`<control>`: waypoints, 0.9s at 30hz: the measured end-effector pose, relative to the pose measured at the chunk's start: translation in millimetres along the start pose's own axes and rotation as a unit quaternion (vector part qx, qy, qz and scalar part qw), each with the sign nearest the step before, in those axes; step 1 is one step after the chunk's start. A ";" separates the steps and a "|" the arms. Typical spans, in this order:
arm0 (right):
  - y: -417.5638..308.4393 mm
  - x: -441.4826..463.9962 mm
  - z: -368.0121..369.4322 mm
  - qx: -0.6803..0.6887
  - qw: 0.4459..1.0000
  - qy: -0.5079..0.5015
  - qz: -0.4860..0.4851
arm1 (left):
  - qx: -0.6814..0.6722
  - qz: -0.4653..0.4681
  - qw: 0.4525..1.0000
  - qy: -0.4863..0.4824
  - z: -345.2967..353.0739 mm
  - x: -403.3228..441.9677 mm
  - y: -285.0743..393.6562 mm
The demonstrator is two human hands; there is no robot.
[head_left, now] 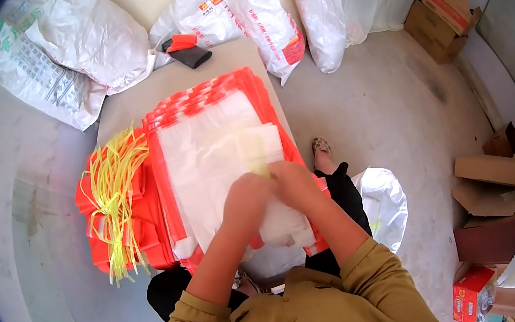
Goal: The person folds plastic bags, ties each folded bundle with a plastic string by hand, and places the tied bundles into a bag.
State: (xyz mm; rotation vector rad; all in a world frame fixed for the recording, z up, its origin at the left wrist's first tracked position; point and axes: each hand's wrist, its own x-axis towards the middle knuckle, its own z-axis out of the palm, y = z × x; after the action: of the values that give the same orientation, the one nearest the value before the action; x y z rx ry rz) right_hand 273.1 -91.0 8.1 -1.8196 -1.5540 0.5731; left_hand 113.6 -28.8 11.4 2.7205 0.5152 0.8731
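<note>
A stack of red-edged white plastic bags (pixel 187 151) covers the table in front of me. On top, a loose white plastic bag (pixel 230 154) runs under both hands, its lower end hanging toward my lap. My left hand (pixel 247 200), blurred by motion, is closed on this bag. Right beside it, my right hand (pixel 293 183) is also closed on the bag, fingers bent inward. A faint yellow strip (pixel 261 169) shows at the fingertips; its shape is smeared. To the left, a bunch of yellow ties (pixel 116 197) lies over folded red bags (pixel 156 234).
White woven sacks (pixel 93 42) line the table's far side, with more sacks (pixel 260 19) to the right. A black and red item (pixel 190 53) lies at the far edge. A silver bag (pixel 383 206) sits by my right leg. Cardboard boxes (pixel 493 177) stand at right.
</note>
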 end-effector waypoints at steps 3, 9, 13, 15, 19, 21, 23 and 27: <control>15.6 -3.1 12.3 0.031 0.998 0.038 -0.029 | -0.033 0.011 0.999 0.008 -0.1 3.0 11.7; 18.8 -5.7 10.8 0.092 0.993 0.047 -0.058 | 0.008 -0.059 0.993 0.099 8.4 5.4 5.8; 13.0 -5.8 0.0 0.129 0.992 -0.002 -0.008 | 0.034 -0.075 0.997 -0.006 3.7 7.0 -4.8; 12.6 -7.7 -3.0 0.157 0.987 -0.015 0.035 | 0.005 -0.117 0.993 -0.026 3.8 7.6 -4.4; 27.1 -7.2 4.0 0.206 0.977 -0.009 0.049 | -0.067 -0.209 0.976 0.014 17.2 0.3 -7.5; 23.9 -8.9 2.2 0.189 0.981 -0.005 0.032 | -0.088 -0.235 0.968 0.031 23.5 -2.5 -10.4; 8.3 -12.8 -5.2 0.122 0.992 0.008 0.004 | -0.095 -0.240 0.965 0.042 27.0 -3.7 -11.8; 14.9 -11.5 9.5 -0.055 0.984 0.071 -0.152 | 0.043 -0.176 0.983 -0.016 14.7 3.3 -5.5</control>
State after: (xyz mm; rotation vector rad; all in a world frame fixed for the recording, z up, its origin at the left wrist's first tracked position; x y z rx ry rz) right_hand 274.4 -101.3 -10.2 -1.6171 -1.7485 0.2137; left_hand 123.5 -24.2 -0.4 2.5933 1.0101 0.7250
